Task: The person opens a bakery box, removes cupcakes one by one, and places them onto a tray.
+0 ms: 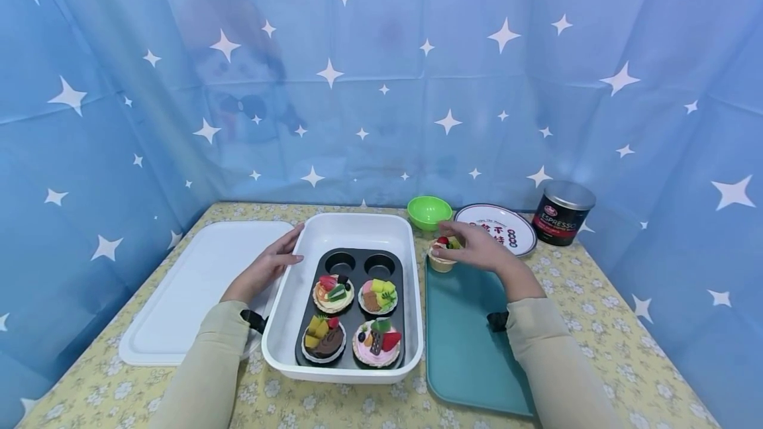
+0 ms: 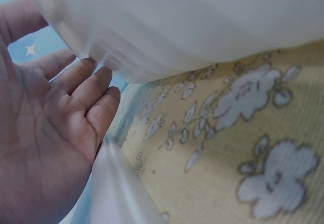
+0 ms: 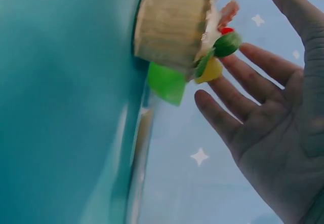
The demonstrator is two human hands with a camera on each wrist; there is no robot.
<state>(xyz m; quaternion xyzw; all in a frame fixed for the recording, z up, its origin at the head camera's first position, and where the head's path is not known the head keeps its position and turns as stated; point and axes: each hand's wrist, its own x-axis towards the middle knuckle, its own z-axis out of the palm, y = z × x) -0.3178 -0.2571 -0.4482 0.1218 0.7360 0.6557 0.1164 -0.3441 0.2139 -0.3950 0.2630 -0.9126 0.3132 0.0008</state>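
Note:
My right hand (image 1: pixel 477 247) reaches over a cupcake (image 1: pixel 442 262) with fruit toppings, which stands on the far left corner of a teal tray (image 1: pixel 465 343). In the right wrist view its fingers (image 3: pixel 238 84) are extended right at the cupcake's topping (image 3: pixel 227 44), the thumb apart from it. My left hand (image 1: pixel 265 267) touches the left side of a white rectangular basin (image 1: pixel 342 227), fingertips on the outer wall in the left wrist view. Inside the basin lies a dark muffin tin (image 1: pixel 352 310) with several decorated cupcakes (image 1: pixel 377 344); its two far cups show their dark insides.
A white board or lid (image 1: pixel 197 290) lies left of the basin, under my left arm. Behind the teal tray are a green bowl (image 1: pixel 429 212), a plate with red lettering (image 1: pixel 524 236) and a black espresso tin (image 1: pixel 560 217). Blue star-patterned curtains surround the flowered tablecloth (image 1: pixel 596 336).

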